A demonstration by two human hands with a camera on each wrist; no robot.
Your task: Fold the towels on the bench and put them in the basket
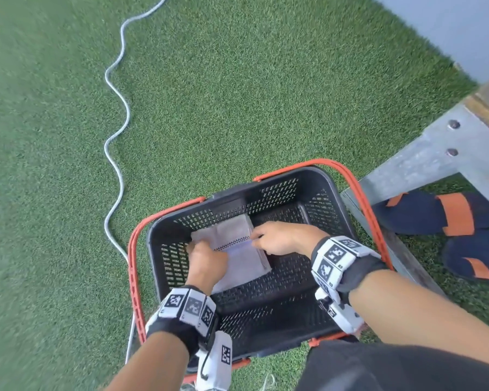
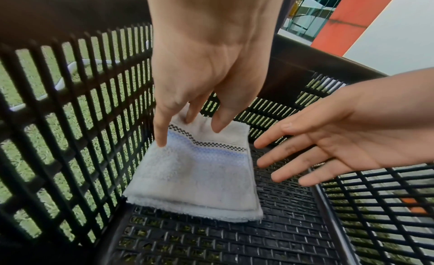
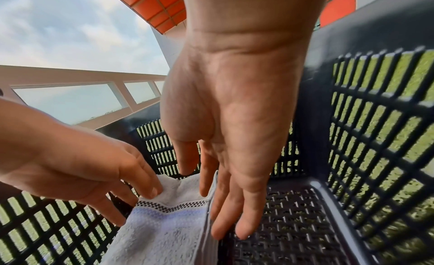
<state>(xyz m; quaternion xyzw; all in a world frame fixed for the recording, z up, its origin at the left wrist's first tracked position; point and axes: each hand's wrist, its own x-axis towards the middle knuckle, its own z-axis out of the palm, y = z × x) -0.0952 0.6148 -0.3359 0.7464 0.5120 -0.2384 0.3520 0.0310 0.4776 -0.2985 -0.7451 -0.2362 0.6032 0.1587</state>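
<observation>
A folded white towel with a blue band and a black checked stripe lies in the left part of the black slatted basket, its far edge raised toward the wall. My left hand pinches that raised far edge between thumb and fingers, as the left wrist view shows on the towel. My right hand is open with straight fingers along the towel's right edge. From the left wrist camera, the right hand hovers just beside the towel.
The basket stands on green turf, with its orange handles folded outward. A grey metal bench leg sits close on the right, with feet in dark and orange sandals behind it. A white hose snakes across the turf on the left.
</observation>
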